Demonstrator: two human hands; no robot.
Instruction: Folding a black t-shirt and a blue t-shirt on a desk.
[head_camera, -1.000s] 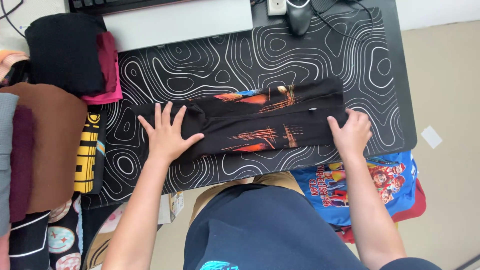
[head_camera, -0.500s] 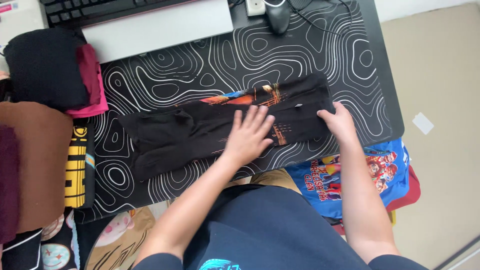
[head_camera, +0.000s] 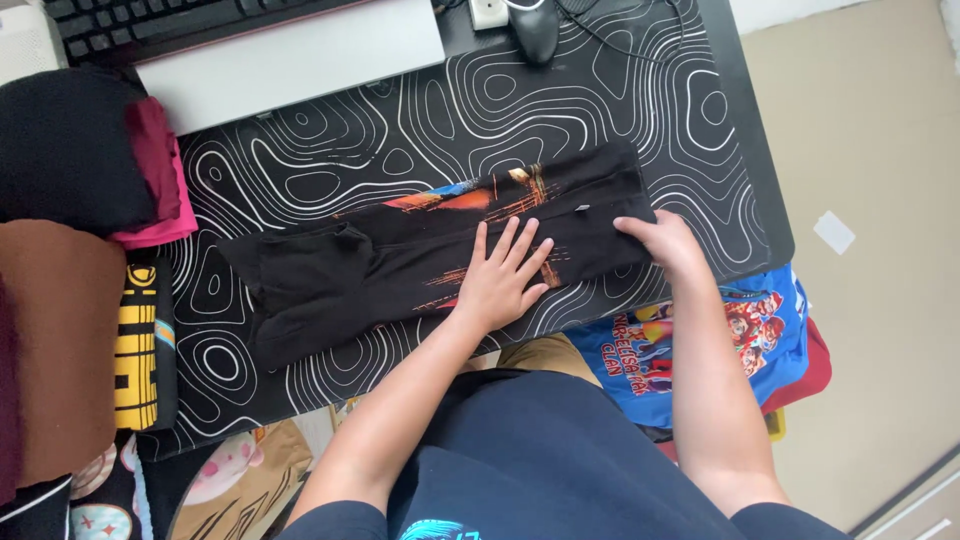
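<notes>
- I see a black shirt (head_camera: 400, 265) with an orange print lying as a long narrow band across the middle of a black desk mat (head_camera: 620, 110) with white contour lines.
- My left hand (head_camera: 505, 275) lies flat on the middle of the band, fingers spread, pinching nothing.
- My right hand (head_camera: 665, 240) rests at the band's right end; its fingers curl at the cloth edge, but I cannot tell whether they pinch it.
- By my judgement the lengthwise folds are done; the band is not yet folded across, and its left end lies loose and rumpled.
- Room: bare mat lies above the band up to a white board (head_camera: 290, 60) and keyboard (head_camera: 160, 20).
- Folded clothes (head_camera: 70, 150) crowd the left edge.
- The desk's right edge sits just beyond my right hand; a blue shirt (head_camera: 740, 330) hangs below.
</notes>
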